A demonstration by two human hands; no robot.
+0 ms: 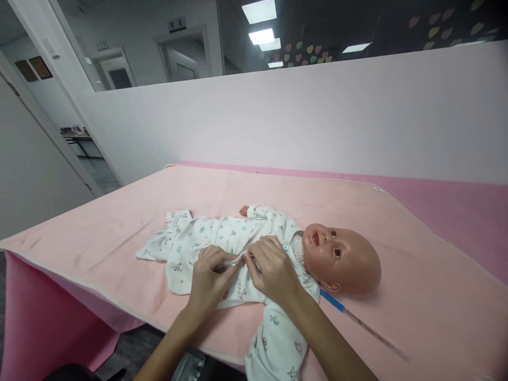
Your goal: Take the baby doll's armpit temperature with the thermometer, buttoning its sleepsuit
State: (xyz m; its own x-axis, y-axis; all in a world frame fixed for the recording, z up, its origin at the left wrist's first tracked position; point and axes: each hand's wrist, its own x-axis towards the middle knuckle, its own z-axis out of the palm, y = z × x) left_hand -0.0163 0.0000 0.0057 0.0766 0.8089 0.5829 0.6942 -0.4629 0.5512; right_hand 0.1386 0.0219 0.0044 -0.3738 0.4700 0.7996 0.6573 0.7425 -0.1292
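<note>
Romper (238,230) with small printed figures is on the doll (353,262), which lies on its back upon the peach sheet (130,211) in front of you. Your left hand (212,272) is nearly closed, with thumb and fingertips pinched together on a white edge of the romper, over the doll's belly. Your right hand (273,267) is at the chest side, also with fingers bent and tips pressed together, and it holds the same edge. Between your two hands this edge is lifted a little, and their fingertips come just beside each other.

The doll's head is to your right, and its far hand (244,210) comes out from a cuff. What looks like the near sleeve (275,341) reaches toward you, partly under your right forearm. Near the doll's neck, a thin rod (369,328) with a blue end lies slanted on the sheet. Pink cloth (51,312) hangs below the sheet at your left, and a white wall (297,116) stands behind.
</note>
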